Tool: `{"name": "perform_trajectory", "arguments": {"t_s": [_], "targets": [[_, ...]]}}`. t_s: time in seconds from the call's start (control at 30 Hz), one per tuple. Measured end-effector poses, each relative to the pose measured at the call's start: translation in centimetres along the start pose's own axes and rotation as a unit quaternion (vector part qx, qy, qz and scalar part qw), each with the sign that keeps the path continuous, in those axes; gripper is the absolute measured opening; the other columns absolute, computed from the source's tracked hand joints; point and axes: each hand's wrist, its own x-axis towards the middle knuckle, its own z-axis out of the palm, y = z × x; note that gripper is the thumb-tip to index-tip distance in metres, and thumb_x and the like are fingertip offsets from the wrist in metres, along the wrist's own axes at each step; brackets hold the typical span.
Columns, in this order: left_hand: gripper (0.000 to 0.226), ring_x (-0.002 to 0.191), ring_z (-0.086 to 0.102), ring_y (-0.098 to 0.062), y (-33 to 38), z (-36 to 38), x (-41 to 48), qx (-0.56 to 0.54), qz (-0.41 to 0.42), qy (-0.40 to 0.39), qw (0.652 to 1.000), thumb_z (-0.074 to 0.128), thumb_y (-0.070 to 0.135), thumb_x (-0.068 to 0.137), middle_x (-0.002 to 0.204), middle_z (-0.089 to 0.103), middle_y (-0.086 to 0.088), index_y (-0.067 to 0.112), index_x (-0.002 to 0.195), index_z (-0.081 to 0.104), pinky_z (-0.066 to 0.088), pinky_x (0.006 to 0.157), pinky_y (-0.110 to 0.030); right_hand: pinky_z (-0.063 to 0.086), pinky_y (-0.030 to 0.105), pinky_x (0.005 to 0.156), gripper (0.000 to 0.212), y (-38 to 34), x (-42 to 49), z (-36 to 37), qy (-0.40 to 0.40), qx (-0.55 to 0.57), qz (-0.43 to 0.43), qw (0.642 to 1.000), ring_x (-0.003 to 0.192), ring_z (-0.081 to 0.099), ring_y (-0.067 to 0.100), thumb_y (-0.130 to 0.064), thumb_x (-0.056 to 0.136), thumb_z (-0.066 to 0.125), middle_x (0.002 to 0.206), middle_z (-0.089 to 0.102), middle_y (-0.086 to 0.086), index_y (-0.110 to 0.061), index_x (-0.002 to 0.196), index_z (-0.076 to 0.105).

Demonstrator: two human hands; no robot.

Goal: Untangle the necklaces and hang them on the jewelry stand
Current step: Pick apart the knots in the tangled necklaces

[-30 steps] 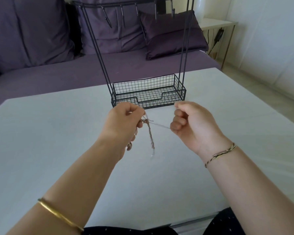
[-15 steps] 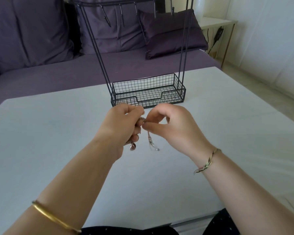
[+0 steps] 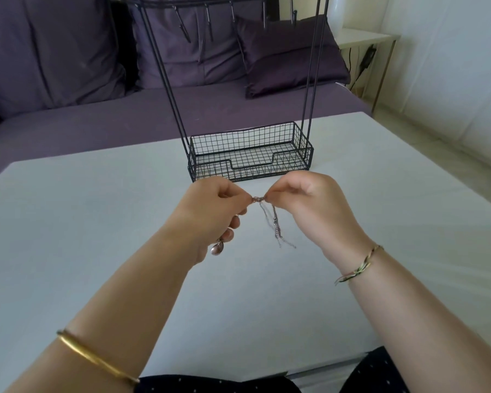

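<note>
A: Necklaces [image 3: 258,198]?
B: Knotted clump just in front of the jewelry stand [image 3: 303,143], above the table [image 3: 97,222]. Left hand [image 3: 210,211] and right hand [image 3: 309,205] each pinch one side.
A: Handling?
B: Thin, limp, light, probably snaps easily, so grip right beside the knot. Room either side of the stand. Hooks [image 3: 207,21] on top, nothing hung yet.

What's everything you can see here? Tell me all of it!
tangled necklaces: number unclear, silvery, pinched between both hands
pendant: one, silvery, dangling below the left hand
jewelry stand: one, black wire, on the table behind the hands
table: one, white, under everything
sofa: one, purple, behind the table
cushions: several, purple, on the sofa
side table: one, white, back right
bangle: one, gold, left wrist
braided bracelet: one, mixed colours, right wrist
left hand: one, pinching the knot
right hand: one, pinching the knot
</note>
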Motion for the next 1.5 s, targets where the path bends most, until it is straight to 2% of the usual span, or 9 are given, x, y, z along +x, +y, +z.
{"name": "perform_trajectory", "arguments": {"t_s": [0.07,0.17,0.37,0.53,0.8,0.93,1.07,1.27,1.5], "targets": [[0.014,0.034,0.04,-0.009,0.0,0.1,-0.1,0.002,-0.001,0.002,1.0,0.056,0.016,0.092,0.062,0.056,-0.002,0.009,0.081,0.059,0.03,0.039,-0.019,0.041,0.014,0.059,0.012,0.0,0.0,0.1,0.0,0.025,0.026,0.999,0.065,0.056,0.003,-0.009,0.08,0.065,0.067,0.066,-0.005,-0.013,0.069,0.069],[0.017,0.039,0.048,-0.008,0.1,0.3,-0.1,-0.003,0.0,0.003,1.0,0.051,0.015,0.095,0.072,0.063,-0.001,0.011,0.08,0.058,0.034,0.042,-0.02,0.044,0.026,0.068,0.013,-0.1,0.1,0.2,-0.018,0.059,0.084,0.995,0.072,0.06,0.013,-0.009,0.08,0.06,0.074,0.068,0.009,-0.008,0.069,0.067],[0.015,0.055,0.057,-0.009,0.4,0.5,0.1,-0.026,0.042,0.018,0.999,0.049,0.005,0.094,0.082,0.066,-0.003,0.012,0.084,0.058,0.044,0.044,-0.018,0.046,0.033,0.069,0.02,-0.5,0.1,0.2,-0.098,0.171,0.189,0.962,0.055,0.06,0.02,-0.008,0.088,0.046,0.06,0.059,0.003,-0.01,0.071,0.056],[0.023,0.067,0.058,-0.011,0.2,0.4,0.1,-0.007,0.026,-0.007,1.0,0.047,0.001,0.092,0.08,0.063,-0.001,0.013,0.085,0.066,0.044,0.055,-0.022,0.038,0.025,0.048,0.014,-0.3,0.1,-0.1,-0.067,0.151,0.171,0.971,0.046,0.037,0.012,-0.006,0.087,0.053,0.057,0.043,-0.003,-0.01,0.076,0.061],[0.018,0.057,0.051,-0.014,0.1,0.6,0.1,0.01,0.016,0.007,1.0,0.052,0.007,0.092,0.067,0.06,-0.003,0.015,0.081,0.064,0.042,0.055,-0.022,0.032,0.026,0.054,0.007,-0.3,0.0,-0.1,-0.062,0.062,0.086,0.992,0.053,0.038,0.01,-0.012,0.08,0.066,0.058,0.04,-0.007,-0.017,0.076,0.065],[0.017,0.058,0.051,-0.015,0.2,0.8,0.1,0.009,0.011,0.0,1.0,0.051,0.01,0.093,0.07,0.059,-0.003,0.013,0.079,0.061,0.041,0.055,-0.022,0.028,0.012,0.044,0.005,0.1,0.0,-0.1,-0.061,0.027,0.038,0.997,0.041,0.038,0.001,-0.016,0.078,0.071,0.05,0.04,-0.012,-0.015,0.075,0.067],[0.021,0.055,0.053,-0.009,0.4,1.1,0.1,0.004,-0.005,-0.011,1.0,0.048,0.012,0.094,0.072,0.057,-0.001,0.011,0.075,0.058,0.042,0.048,-0.019,0.03,0.009,0.042,0.01,0.2,-0.1,0.1,-0.048,0.028,0.022,0.998,0.042,0.043,-0.003,-0.01,0.08,0.067,0.047,0.049,-0.017,-0.015,0.071,0.066],[0.015,0.058,0.054,-0.012,0.4,0.9,0.2,-0.034,-0.043,-0.04,0.998,0.055,0.014,0.092,0.07,0.056,-0.001,0.011,0.078,0.058,0.042,0.048,-0.023,0.052,0.021,0.051,0.012,0.1,-0.3,0.2,-0.032,0.098,0.037,0.994,0.052,0.055,0.008,-0.003,0.082,0.064,0.061,0.058,-0.006,-0.009,0.072,0.066],[0.007,0.049,0.053,-0.009,0.3,0.8,0.1,-0.031,-0.02,-0.01,0.999,0.06,0.011,0.086,0.066,0.057,-0.001,0.012,0.08,0.061,0.038,0.041,-0.017,0.057,0.033,0.06,0.012,-0.1,-0.3,0.4,-0.027,0.101,0.03,0.994,0.059,0.064,0.015,-0.001,0.081,0.064,0.062,0.062,-0.002,-0.006,0.071,0.066]]}}
